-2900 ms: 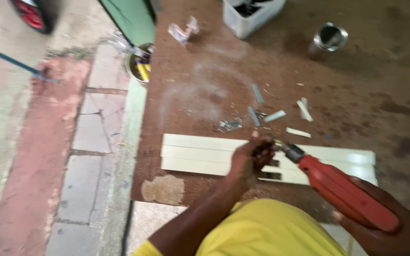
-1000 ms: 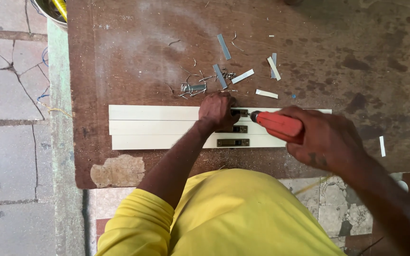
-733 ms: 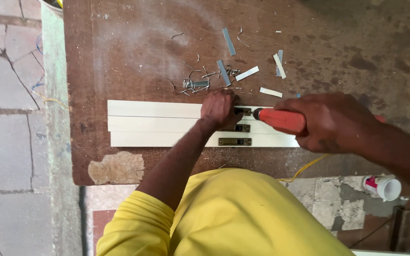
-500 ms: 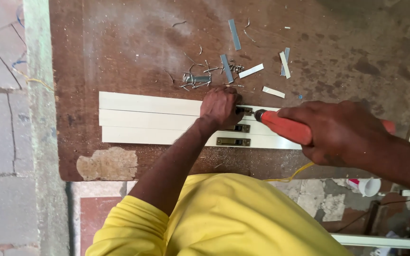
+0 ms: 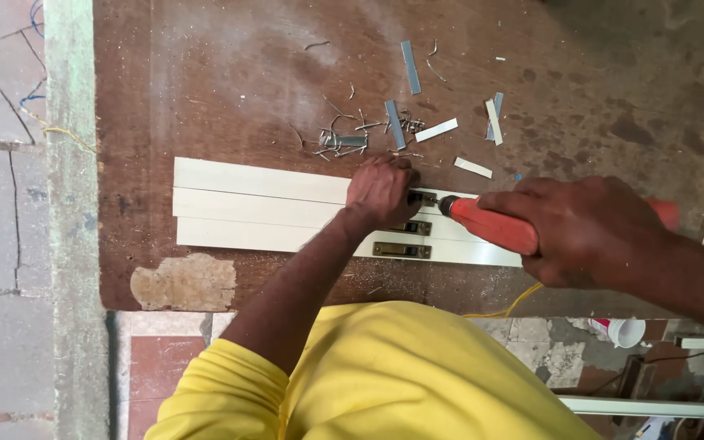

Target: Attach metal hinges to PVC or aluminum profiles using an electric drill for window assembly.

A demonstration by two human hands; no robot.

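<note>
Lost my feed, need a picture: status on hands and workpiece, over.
Left hand pressing on the pale strips by the small metal fittings. Right hand gripping red power tool, tip at the fitting. Metal scraps lie beyond, clear of the tool.

Brown board (image 5: 230, 98); white strips (image 5: 254, 204), offcuts (image 5: 436, 130)

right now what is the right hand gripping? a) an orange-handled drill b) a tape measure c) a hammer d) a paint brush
a: the right hand is wrapped around the orange-handled drill, its tip at the small metal fitting on the pale strips, which the left hand presses down.
</note>
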